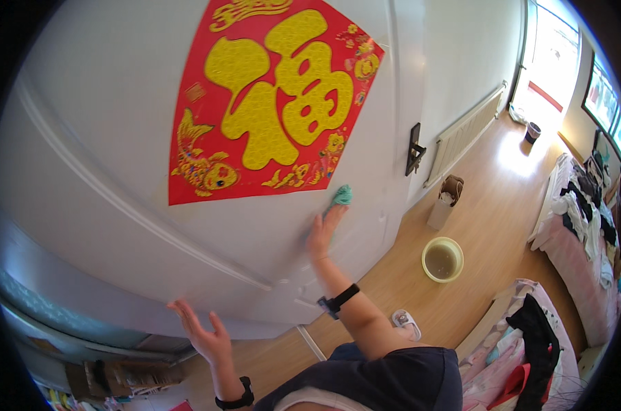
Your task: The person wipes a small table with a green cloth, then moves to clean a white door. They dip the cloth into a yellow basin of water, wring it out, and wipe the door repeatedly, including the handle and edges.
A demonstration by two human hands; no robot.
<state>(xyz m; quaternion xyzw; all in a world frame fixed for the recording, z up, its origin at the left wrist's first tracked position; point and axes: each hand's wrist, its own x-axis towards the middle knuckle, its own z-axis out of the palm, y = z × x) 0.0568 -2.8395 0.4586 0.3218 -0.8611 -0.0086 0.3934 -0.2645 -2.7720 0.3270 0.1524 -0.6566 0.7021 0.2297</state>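
A white panelled door fills the upper left, with a red and gold paper decoration stuck on it. Just below the decoration's lower right corner, my right hand presses a green cloth against the door's surface; the fingers are closed on it. My left hand is raised near the door's lower part, its fingers stretched and the thumb apart, with nothing in it. Whether it touches the door I cannot tell.
A pale yellow bucket of murky water stands on the wooden floor, beside a paper bag. The dark door handle juts out right of the cloth. A radiator lines the wall. Beds with clothes are at right.
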